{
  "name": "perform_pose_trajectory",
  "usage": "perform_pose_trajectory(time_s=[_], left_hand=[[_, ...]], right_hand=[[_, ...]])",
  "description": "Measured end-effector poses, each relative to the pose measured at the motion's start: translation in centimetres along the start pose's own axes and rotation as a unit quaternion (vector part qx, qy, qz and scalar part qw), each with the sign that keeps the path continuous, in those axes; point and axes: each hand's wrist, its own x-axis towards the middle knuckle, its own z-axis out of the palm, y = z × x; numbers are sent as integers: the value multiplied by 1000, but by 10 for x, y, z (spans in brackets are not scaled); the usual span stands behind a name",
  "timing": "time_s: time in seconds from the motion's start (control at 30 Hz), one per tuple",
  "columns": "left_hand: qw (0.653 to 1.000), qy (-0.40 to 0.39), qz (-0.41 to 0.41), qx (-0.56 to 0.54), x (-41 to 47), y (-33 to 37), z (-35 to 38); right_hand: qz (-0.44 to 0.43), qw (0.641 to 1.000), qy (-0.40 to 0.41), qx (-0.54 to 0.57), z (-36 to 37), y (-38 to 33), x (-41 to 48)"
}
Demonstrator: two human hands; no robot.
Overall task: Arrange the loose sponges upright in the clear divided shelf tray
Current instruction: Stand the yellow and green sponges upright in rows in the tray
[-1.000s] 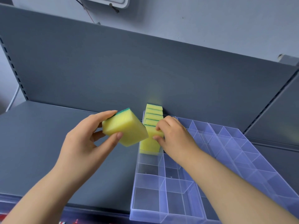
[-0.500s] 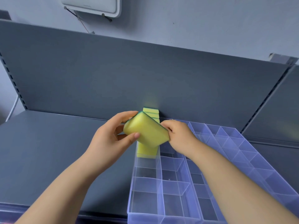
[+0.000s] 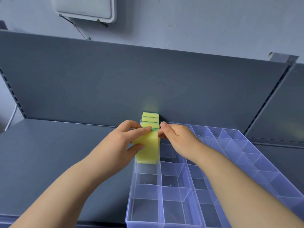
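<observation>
Our left hand (image 3: 125, 143) pinching a sponge (image 3: 148, 150) upright in the tray (image 3: 160, 186) (leftmost column), our right hand (image 3: 178, 139) with fingers curled, seemingly nipping its edge

Both bare forearms extended forward, converging. Left hand (image 3: 128, 142) gripped the sponge (image 3: 148, 150), fingers curled over its top edge and thumb on the near face. Right hand (image 3: 179, 139) knuckles up, curled fingertips pinching the sponge's right edge
</observation>
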Motion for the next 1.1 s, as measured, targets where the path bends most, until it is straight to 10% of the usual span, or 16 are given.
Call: perform_pose_trajectory(time_s=[0.77,1.1], left_hand=[[966,-197,5,168,-2,7,24],[974,-142,10,177,-9,5,25]], right_hand=[[-9,1000,-18,4,-1,-11,-9],[-9,994,-46,-99,-5,-25,-13]])
